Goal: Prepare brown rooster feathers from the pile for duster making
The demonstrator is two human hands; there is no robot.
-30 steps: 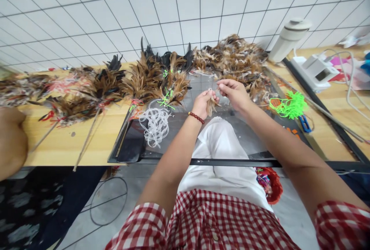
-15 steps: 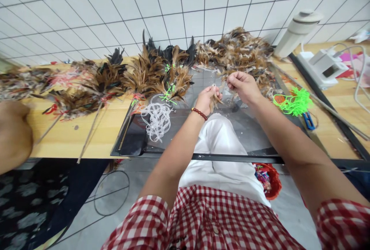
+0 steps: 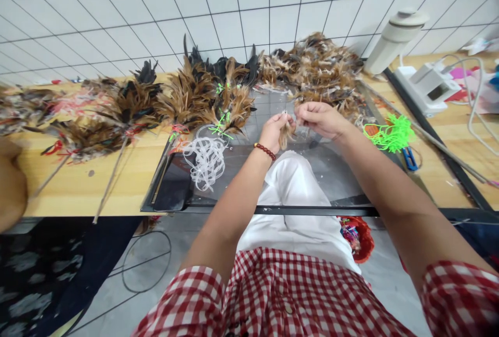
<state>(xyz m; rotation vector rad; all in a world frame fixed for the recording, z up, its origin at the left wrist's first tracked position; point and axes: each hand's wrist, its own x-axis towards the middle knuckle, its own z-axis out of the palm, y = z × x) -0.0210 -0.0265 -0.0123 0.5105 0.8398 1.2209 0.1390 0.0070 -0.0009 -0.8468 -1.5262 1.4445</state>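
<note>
My left hand (image 3: 275, 130), with a bead bracelet at its wrist, is closed on a small bunch of brown feathers (image 3: 286, 137). The feather tips hang below the fingers. Just right of it, my right hand (image 3: 322, 118) is pinched close to the pale top of that bunch; what its fingertips hold, if anything, is too small to make out. Both hands are over the dark glass panel (image 3: 331, 170). Behind them lies a large heap of loose brown feathers (image 3: 323, 66). Bundles of brown and black feathers (image 3: 195, 87) stand to the left.
White ribbon (image 3: 206, 163) and a phone (image 3: 171, 183) lie at left. Green cords (image 3: 393, 134), a blue cutter (image 3: 409, 159), a bottle (image 3: 395, 40) and a power strip (image 3: 424, 92) are at right. Another person's arm (image 3: 11, 186) rests at the far left.
My right hand has come lower and nearer to my left hand, its fingers now beside the feather bunch. The whole view has shifted slightly; the left hand keeps its hold.
</note>
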